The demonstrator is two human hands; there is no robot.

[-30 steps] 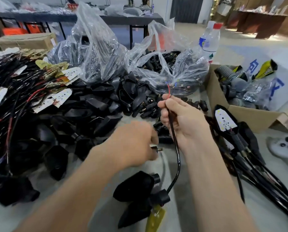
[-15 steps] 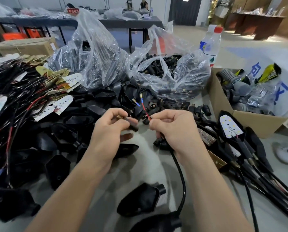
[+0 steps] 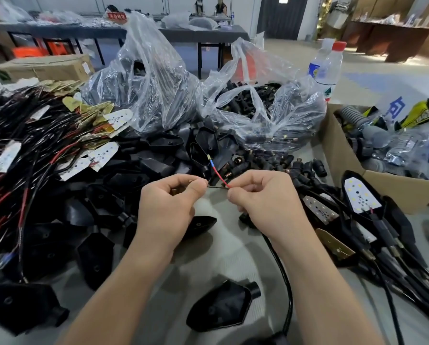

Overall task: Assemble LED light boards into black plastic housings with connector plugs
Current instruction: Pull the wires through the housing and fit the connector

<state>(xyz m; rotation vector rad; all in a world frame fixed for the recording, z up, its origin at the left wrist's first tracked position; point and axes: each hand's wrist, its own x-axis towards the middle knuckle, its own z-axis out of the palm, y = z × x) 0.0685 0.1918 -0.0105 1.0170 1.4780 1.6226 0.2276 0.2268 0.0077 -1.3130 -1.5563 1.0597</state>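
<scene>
My right hand (image 3: 265, 195) pinches the end of a black cable (image 3: 283, 270); its red wire (image 3: 220, 179) with a blue tip sticks up from my fingers, and the cable runs down to the bottom edge. My left hand (image 3: 169, 205) pinches a small connector plug, mostly hidden in my fingers, with a thin dark wire reaching across to the right hand. A loose black housing (image 3: 223, 307) lies on the table in front. An LED board (image 3: 360, 192) seated in a housing lies at the right.
A heap of black housings (image 3: 83, 195) and wired LED boards (image 3: 46, 135) fills the left. Two clear bags (image 3: 270, 113) of black parts stand behind, loose plugs (image 3: 295, 168) before them. A cardboard box (image 3: 343, 160) and finished cabled units (image 3: 395, 250) are at the right, a water bottle (image 3: 330, 68) behind.
My left hand rose from the table with a plug and met the right hand. My right hand lowered the wire ends toward it, and both hands came close together above the table's middle.
</scene>
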